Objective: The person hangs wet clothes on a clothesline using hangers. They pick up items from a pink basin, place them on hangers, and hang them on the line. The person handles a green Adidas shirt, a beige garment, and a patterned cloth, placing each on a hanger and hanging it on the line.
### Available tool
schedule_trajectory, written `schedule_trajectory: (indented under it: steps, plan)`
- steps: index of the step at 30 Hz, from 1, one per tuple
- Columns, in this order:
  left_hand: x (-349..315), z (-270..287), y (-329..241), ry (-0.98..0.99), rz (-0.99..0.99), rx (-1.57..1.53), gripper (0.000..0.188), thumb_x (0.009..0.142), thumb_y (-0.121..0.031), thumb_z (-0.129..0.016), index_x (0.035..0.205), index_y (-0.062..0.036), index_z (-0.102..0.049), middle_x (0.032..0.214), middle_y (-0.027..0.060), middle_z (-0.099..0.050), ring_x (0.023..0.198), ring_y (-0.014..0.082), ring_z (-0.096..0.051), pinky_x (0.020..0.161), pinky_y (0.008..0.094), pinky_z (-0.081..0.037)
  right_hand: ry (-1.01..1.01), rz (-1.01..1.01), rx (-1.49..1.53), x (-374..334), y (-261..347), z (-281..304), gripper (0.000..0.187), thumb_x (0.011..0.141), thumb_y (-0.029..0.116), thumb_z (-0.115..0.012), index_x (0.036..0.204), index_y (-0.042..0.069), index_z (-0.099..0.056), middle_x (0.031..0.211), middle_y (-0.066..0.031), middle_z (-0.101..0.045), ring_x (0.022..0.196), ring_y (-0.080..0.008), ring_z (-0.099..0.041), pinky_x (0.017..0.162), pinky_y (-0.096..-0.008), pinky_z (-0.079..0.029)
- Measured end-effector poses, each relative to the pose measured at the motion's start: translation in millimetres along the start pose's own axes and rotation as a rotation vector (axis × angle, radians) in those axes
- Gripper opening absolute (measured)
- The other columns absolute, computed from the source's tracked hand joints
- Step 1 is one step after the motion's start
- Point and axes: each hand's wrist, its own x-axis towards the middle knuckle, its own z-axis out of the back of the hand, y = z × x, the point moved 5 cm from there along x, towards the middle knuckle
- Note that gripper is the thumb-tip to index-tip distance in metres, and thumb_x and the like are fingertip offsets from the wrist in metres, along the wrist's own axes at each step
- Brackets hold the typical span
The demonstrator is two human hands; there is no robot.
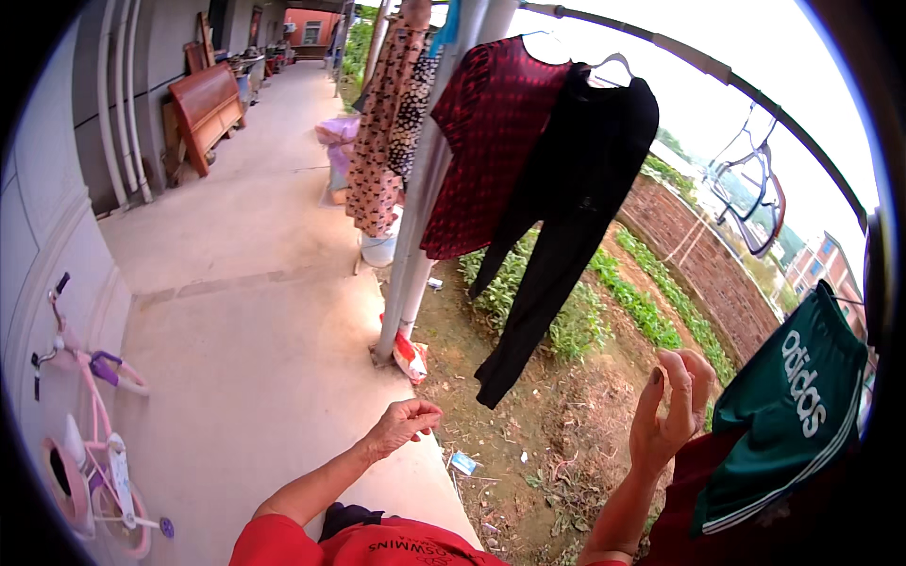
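My left hand [406, 426] is held out over the edge of the concrete walkway, its fingers curled in together, and nothing shows in them. Raised on the other side, my right hand [672, 406] has bent fingers with the thumb apart and holds nothing visible. Closest to it hang green shorts [788, 406] with white side stripes. Ahead, black trousers [566, 208] and a dark red patterned top [495, 141] hang from the overhead rail [694, 61]. Neither hand appears to touch these clothes. Several bare hangers [750, 193] dangle at the right.
A metal post [420, 208] stands beside the red top, with patterned clothes [382, 123] behind it. A pink child's bicycle [99, 453] leans along the left wall. Farther back is a reddish wooden panel [203, 108]. Garden plants [557, 311] and a brick wall [694, 245] lie beyond the walkway.
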Motion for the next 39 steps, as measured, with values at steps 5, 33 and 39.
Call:
schedule_trajectory:
  steps: [5,33,39]
  plan:
    - [-94,73,46,-0.317,0.033,-0.059,0.021,0.085,-0.028,-0.061,0.098,-0.0110,-0.062,0.082,-0.0026,-0.060,0.074,0.0060,-0.054,0.058,0.0205,-0.045,0.276,-0.077,0.344,-56,60,-93,0.026,0.073,-0.009,-0.056,0.096,0.002,-0.061,0.090,-0.0131,-0.053,0.084,-0.0258,-0.054,0.068,-0.0343,-0.044]
    - [-806,297,182,-1.795,-0.113,-0.589,0.024,0.084,-0.028,-0.059,0.099,-0.0090,-0.059,0.083,0.0002,-0.060,0.074,0.0091,-0.055,0.061,0.0237,-0.043,1.094,0.699,1.764,-284,946,-47,0.008,0.076,0.004,-0.061,0.084,0.007,-0.061,0.071,-0.0096,-0.057,0.059,-0.0267,-0.057,0.052,-0.0356,-0.046]
    - [-894,350,204,-1.993,-0.171,-0.742,0.019,0.084,-0.023,-0.060,0.097,-0.0087,-0.060,0.083,0.0009,-0.060,0.073,0.0094,-0.055,0.060,0.0246,-0.044,1.234,0.621,1.988,-305,1135,-60,0.008,0.078,0.005,-0.060,0.086,0.004,-0.061,0.068,-0.0106,-0.057,0.058,-0.0225,-0.056,0.052,-0.0328,-0.045]
